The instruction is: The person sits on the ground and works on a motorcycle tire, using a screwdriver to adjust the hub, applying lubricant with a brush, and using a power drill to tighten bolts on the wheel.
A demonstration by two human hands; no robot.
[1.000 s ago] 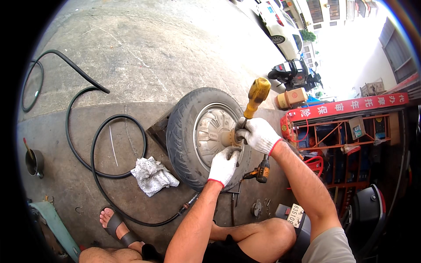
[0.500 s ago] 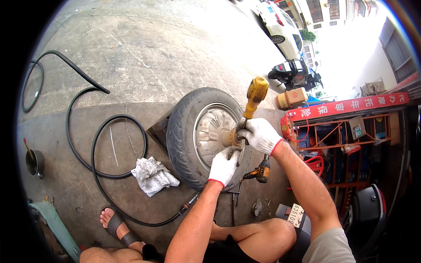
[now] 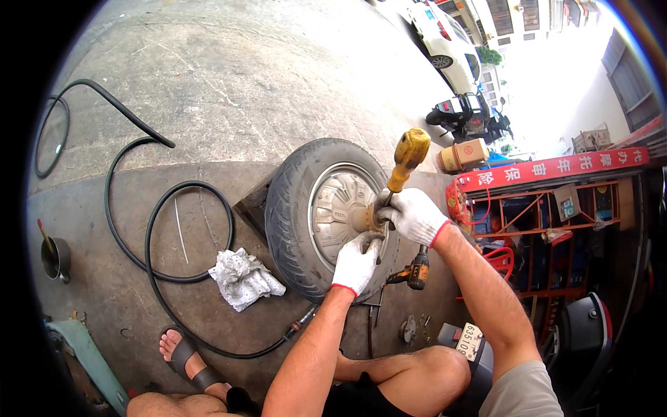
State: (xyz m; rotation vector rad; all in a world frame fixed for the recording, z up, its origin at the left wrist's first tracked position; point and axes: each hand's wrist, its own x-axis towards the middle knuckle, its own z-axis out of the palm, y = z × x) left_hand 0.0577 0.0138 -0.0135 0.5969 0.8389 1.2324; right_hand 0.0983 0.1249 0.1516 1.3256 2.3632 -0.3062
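Observation:
A wheel (image 3: 295,222) with a worn black tyre and a metal hub (image 3: 340,214) stands upright before me. My right hand (image 3: 415,214), in a white knit glove with a red cuff, is closed round the shaft of a yellow-handled screwdriver (image 3: 410,156). Its handle points up and away, and its tip is hidden near the hub's centre. My left hand (image 3: 358,263), gloved the same way, rests low on the hub's centre with its fingers curled together. Whatever those fingertips pinch is hidden.
A cordless power driver (image 3: 417,270) stands right of the wheel. A crumpled spotted cloth (image 3: 243,278) and a black hose (image 3: 149,267) lie to the left. Small metal parts (image 3: 408,328) lie near my knee. A red shelf rack (image 3: 556,229) stands at right, a metal pot (image 3: 55,260) far left.
The screwdriver's handle has tipped slightly down and to the right. Both hands stay in nearly the same place at the hub.

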